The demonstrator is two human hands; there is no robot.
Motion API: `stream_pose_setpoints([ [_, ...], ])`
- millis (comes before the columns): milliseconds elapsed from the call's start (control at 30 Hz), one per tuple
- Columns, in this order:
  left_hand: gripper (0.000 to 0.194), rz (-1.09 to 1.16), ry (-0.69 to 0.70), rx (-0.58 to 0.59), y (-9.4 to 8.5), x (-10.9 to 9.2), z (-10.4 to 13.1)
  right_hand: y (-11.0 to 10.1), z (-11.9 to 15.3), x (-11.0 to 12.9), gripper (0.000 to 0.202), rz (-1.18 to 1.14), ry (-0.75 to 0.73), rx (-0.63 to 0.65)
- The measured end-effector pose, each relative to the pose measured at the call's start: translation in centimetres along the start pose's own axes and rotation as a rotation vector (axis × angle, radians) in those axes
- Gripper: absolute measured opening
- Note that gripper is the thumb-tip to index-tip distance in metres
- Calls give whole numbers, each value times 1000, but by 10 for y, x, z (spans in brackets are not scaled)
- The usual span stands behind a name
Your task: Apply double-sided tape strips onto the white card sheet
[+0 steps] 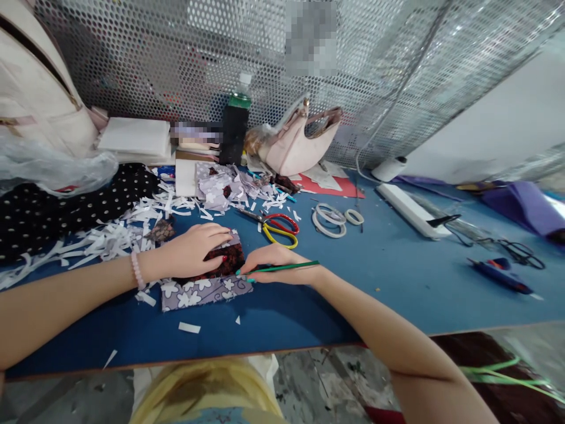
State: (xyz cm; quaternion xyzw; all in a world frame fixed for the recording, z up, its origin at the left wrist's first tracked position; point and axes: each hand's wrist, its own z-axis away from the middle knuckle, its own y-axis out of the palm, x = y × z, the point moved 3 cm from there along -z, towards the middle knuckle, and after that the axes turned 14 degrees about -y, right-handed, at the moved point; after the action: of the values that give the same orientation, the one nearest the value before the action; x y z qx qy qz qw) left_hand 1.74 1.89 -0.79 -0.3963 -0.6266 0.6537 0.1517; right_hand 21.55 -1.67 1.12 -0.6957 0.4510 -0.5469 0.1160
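My left hand (197,253) lies flat with its fingers stretched over a dark brown-red patterned piece of fabric (229,258). Under and around that piece is lilac fabric with white flowers (194,295), its strip showing along the near side. My right hand (274,262) is closed in a pinch at the fabric's right end, holding a slim green stick (286,267) that runs back towards the wrist. Its exact kind and its tip are unclear. Just beyond my right hand lie scissors (282,227) with one red and one yellow handle.
White paper strips (110,238) are heaped at the left, near black polka-dot cloth (88,203). Tape rolls (329,221), a white power strip (412,212) and blue thread snips (501,275) lie to the right. A pink handbag (293,144) and a bottle (241,94) stand at the back.
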Motion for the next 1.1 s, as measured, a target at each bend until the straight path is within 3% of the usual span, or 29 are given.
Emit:
stream_pose_setpoints([
  [433, 45, 21, 24, -21, 1, 1, 0, -10, -7, 13, 21, 86, -52, 89],
  [600, 45, 9, 32, -29, -1, -1, 1, -14, 1, 8, 23, 80, 32, 50],
  [733, 44, 8, 30, -27, -2, -2, 1, -8, 4, 5, 29, 7, 34, -2],
  [1100, 44, 22, 34, -42, 1, 0, 1, 3, -2, 3, 33, 13, 6, 24],
])
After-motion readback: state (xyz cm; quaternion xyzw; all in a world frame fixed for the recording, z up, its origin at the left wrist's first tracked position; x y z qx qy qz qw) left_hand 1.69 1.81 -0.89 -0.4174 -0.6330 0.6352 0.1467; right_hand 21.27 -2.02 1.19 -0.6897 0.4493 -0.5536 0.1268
